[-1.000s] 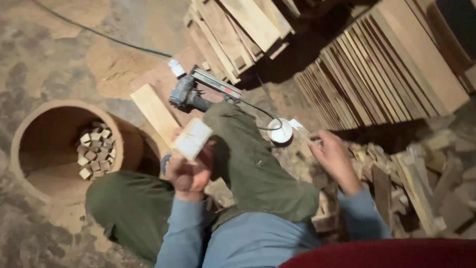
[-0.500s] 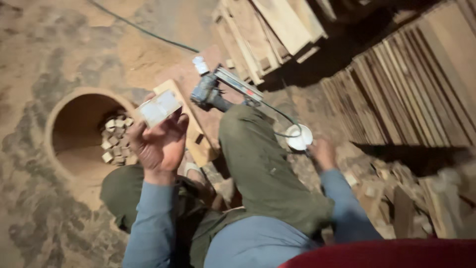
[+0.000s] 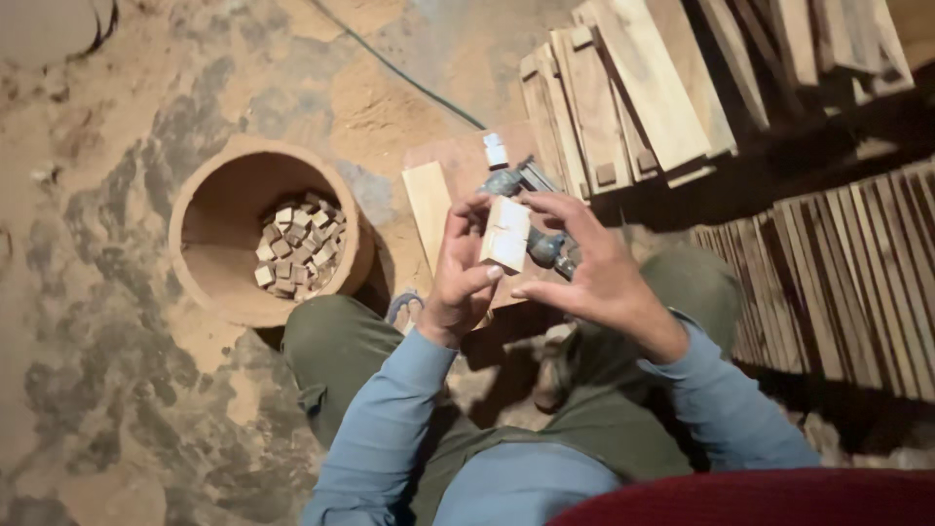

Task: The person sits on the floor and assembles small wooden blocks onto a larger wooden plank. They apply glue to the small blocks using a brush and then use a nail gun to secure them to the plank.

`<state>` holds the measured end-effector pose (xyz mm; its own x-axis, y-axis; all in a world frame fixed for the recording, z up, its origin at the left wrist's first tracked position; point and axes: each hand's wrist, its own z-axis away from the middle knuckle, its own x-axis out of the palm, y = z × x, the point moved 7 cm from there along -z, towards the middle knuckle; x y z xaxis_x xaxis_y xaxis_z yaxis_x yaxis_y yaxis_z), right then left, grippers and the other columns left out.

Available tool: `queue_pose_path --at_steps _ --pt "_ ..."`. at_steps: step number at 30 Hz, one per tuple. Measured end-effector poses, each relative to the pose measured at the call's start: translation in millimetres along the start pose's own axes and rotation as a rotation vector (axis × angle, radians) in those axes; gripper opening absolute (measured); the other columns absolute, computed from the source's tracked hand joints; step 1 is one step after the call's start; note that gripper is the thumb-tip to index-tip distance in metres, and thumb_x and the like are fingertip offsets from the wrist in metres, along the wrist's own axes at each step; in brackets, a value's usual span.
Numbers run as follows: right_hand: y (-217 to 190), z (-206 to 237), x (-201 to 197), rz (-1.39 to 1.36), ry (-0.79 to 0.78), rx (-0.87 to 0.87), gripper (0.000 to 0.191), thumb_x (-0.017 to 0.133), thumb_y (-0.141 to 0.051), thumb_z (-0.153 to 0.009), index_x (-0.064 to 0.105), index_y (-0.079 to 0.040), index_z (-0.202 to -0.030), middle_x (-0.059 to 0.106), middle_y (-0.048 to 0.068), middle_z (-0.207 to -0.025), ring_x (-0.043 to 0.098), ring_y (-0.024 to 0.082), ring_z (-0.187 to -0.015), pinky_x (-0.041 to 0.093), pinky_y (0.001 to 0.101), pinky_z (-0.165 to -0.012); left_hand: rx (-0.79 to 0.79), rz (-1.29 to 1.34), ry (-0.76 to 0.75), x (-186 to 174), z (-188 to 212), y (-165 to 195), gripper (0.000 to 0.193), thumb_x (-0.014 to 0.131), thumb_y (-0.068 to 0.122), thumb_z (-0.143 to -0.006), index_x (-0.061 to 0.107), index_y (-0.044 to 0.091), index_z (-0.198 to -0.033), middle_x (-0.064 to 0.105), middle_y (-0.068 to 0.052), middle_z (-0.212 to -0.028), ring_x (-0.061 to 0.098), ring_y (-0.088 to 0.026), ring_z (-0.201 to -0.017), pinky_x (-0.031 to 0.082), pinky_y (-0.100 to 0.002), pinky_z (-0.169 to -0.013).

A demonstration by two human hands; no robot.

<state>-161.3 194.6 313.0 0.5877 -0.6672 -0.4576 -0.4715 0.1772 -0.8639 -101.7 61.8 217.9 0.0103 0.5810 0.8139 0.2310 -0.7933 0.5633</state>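
Right hand [image 3: 599, 278] has come over to join left hand [image 3: 463, 278]; both now pinch the small wooden block [image 3: 506, 234] at chest height, face turned up for viewing; power tool [image 3: 531, 209] lies beneath.

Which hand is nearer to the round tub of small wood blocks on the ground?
Left. The left hand holds the small wood piece just right of the round tub; the right hand grips the same piece from its far side, farther from the tub.

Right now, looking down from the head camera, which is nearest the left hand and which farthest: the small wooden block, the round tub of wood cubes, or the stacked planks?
1. Small wooden block, in the left hand.
2. Round tub, left.
3. Stacked planks, upper right.
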Motion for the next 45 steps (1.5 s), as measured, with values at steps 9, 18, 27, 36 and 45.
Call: queue_pose_path --at_steps 9,18,27,36,45 --pt "74 -48 49 -0.314 -0.112 0.134 0.082 0.084 -0.008 -0.08 0.04 -0.006 -0.149 0.051 0.011 -0.145 0.053 0.022 -0.135 0.046 0.039 -0.115 0.004 -0.233 0.07 -38 -24 30 0.078 0.078 -0.001 -0.081 0.04 0.007 -0.149 0.048 -0.01 -0.148 0.044 -0.024 -0.144 0.037 -0.042 -0.123" --pt "282 -163 -1 0.512 -0.268 0.01 0.08 0.081 -0.012 -0.072 0.049 -0.003 -0.145 0.057 0.019 -0.131 0.053 0.038 -0.124 0.044 0.0452 -0.108 0.233 -0.353 0.768 -136 -21 80 0.06 0.067 0.017 -0.094 0.042 0.003 -0.147 0.046 -0.011 -0.138 0.049 -0.02 -0.126 0.043 -0.037 -0.108" --pt "377 -186 47 0.523 -0.459 -0.039 0.076 0.088 -0.017 -0.071 0.054 -0.007 -0.138 0.059 0.018 -0.135 0.051 0.04 -0.129 0.042 0.0495 -0.106 0.225 -0.315 0.777 -156 -16 77 0.058 0.062 0.009 -0.093 0.039 0.004 -0.146 0.044 -0.01 -0.134 0.046 -0.016 -0.116 0.043 -0.032 -0.101" --pt "360 -191 49 0.61 -0.588 0.01 0.11 0.095 -0.014 -0.053 0.043 -0.004 -0.15 0.05 0.024 -0.143 0.047 0.044 -0.132 0.041 0.0494 -0.106 0.259 -0.377 0.849 -192 11 70 0.028 0.066 0.004 -0.091 0.05 0.004 -0.114 0.054 -0.009 -0.116 0.052 -0.016 -0.107 0.044 -0.029 -0.099" --pt "203 -51 110 0.3 -0.291 -0.082 0.02 0.08 -0.012 -0.09 0.071 -0.006 -0.106 0.07 0.011 -0.108 0.065 0.029 -0.107 0.054 0.0389 -0.094 -0.101 -0.424 0.859 -232 82 -14 0.022 0.07 0.008 -0.092 0.053 0.005 -0.106 0.054 0.0 -0.075 0.046 -0.007 -0.058 0.036 -0.022 -0.047"
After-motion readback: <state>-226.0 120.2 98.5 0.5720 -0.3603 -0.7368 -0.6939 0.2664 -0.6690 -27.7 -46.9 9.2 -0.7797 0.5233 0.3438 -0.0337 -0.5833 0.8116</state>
